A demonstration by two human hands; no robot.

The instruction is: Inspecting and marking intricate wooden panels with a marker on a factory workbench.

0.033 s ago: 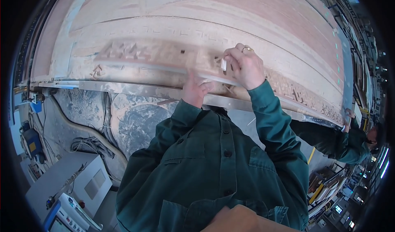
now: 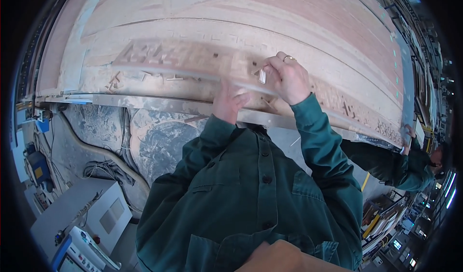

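Large wood panel (image 2: 289,26) lies flat on the machine bed, pale and dusty, with routed cut-outs along a band near its front edge. A thin pale strip (image 2: 193,73) runs along that band. Left hand (image 2: 227,101) rests on the strip at the panel's front edge, fingers bent; whether it grips cannot be told. Right hand (image 2: 289,79), ring on one finger, is closed, pinching a small white piece (image 2: 263,75) just above the cut-outs. Second person (image 2: 410,168) in green touches the panel's far right corner.
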